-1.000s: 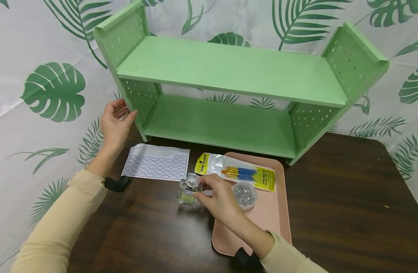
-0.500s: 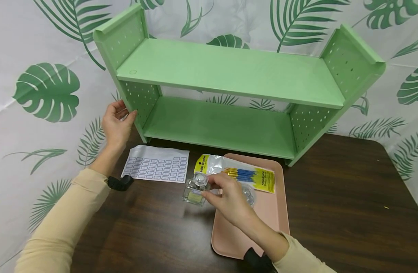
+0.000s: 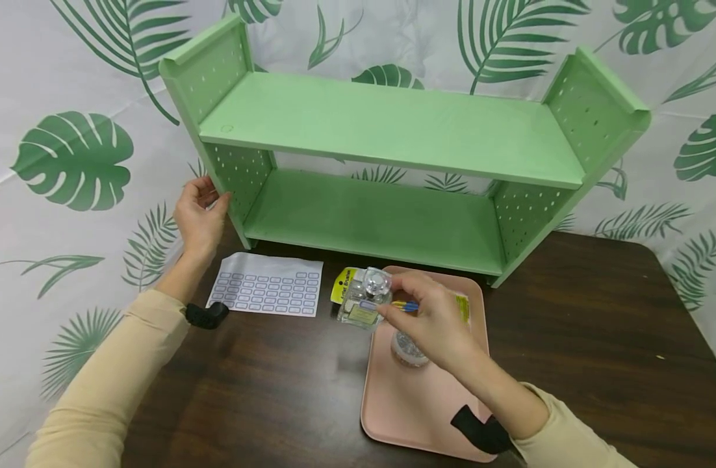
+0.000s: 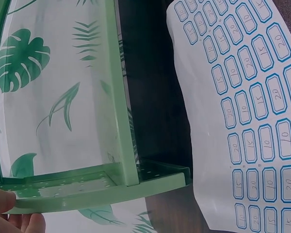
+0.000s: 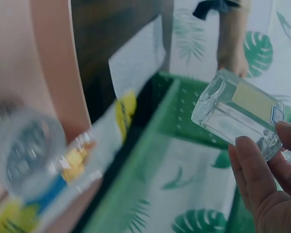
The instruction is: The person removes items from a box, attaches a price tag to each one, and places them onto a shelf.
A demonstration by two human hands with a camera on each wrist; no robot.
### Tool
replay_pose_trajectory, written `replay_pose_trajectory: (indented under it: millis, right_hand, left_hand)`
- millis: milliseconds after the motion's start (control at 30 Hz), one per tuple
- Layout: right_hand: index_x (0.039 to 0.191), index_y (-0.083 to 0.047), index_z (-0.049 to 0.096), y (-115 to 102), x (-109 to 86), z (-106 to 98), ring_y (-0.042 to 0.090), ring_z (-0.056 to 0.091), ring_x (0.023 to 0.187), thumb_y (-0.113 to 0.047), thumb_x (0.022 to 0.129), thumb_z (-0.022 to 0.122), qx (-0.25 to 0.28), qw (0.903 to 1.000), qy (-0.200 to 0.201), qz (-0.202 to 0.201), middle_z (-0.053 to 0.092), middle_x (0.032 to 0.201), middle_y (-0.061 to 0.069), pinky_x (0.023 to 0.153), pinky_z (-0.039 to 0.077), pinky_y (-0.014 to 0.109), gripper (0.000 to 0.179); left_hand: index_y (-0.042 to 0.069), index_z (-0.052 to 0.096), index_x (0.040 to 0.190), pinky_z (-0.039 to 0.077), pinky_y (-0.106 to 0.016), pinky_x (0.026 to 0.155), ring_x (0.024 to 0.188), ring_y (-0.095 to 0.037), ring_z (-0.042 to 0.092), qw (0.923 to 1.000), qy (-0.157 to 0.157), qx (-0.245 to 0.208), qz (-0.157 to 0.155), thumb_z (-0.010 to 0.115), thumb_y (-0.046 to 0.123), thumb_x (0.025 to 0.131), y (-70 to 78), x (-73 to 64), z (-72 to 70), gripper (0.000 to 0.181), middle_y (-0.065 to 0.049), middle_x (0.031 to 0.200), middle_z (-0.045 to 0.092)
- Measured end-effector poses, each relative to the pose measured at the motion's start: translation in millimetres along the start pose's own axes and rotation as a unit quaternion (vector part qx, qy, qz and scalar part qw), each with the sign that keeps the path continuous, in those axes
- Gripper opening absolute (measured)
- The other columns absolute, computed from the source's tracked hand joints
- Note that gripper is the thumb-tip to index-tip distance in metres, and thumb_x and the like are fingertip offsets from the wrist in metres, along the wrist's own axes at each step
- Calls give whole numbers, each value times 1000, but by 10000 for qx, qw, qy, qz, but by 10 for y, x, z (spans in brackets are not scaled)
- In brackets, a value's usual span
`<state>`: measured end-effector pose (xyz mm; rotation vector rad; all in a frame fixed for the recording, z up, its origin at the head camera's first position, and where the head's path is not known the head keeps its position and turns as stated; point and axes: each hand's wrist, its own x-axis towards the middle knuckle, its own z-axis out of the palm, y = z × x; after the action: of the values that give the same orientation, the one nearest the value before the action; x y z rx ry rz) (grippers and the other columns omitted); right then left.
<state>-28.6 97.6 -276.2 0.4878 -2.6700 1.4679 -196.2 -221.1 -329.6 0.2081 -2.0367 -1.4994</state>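
Observation:
My right hand (image 3: 431,315) pinches a clear glass perfume bottle (image 3: 362,304) with a faceted stopper. In the head view the bottle is raised in front of the green two-tier shelf (image 3: 381,123). The right wrist view shows the bottle (image 5: 237,107) with a pale yellow label and a small blue-edged price sticker (image 5: 277,114), thumb beside the sticker. At the shelf's left side, my left hand (image 3: 199,214) grips the edge of the perforated panel. Thumb and fingertips (image 4: 34,224) lie on either side of that panel in the left wrist view.
A sheet of price stickers (image 3: 267,286) lies left on the dark table (image 3: 264,383). On the pink tray (image 3: 416,416) sit a round tub of clear pieces (image 3: 407,351) and a pack of artist brushes (image 3: 343,286), partly hidden by my right hand.
My right hand has carried the perfume bottle rightward and up toward the shelf, now over the brush pack. The left hand keeps its place on the shelf's side.

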Motion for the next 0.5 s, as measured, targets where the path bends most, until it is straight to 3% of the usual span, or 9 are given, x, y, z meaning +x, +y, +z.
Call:
replay_pose_trajectory:
  millis: [133, 333, 500]
  right_hand:
    - [99, 3, 65, -74, 69, -215, 23, 67, 89, 2, 80, 70, -294, 9995, 49, -82, 64, 98, 11, 76, 55, 27, 19]
    - [107, 4, 62, -240, 236, -563, 24, 65, 95, 1, 84, 66, -231, 9997, -97, 54, 64, 102, 15, 79, 53, 21, 23]
    - [111, 3, 61, -390, 451, -839, 13, 65, 90, -5, 87, 65, -175, 9997, -47, 168, 64, 103, 15, 75, 52, 17, 26]
  left_hand:
    - [-8, 56, 110, 49, -20, 87, 84, 4, 59, 9999, -8, 86, 99, 62, 0, 85, -16, 3, 0, 27, 4, 96, 58]
    - [-9, 56, 109, 49, -20, 87, 79, 10, 55, 9998, 46, 51, 196, 61, -3, 85, -23, -1, 9, 26, 1, 96, 58]
    - [-10, 55, 109, 49, -18, 85, 78, 10, 54, 9996, 59, 15, 279, 61, -3, 85, -38, -6, 6, 25, -7, 98, 61]
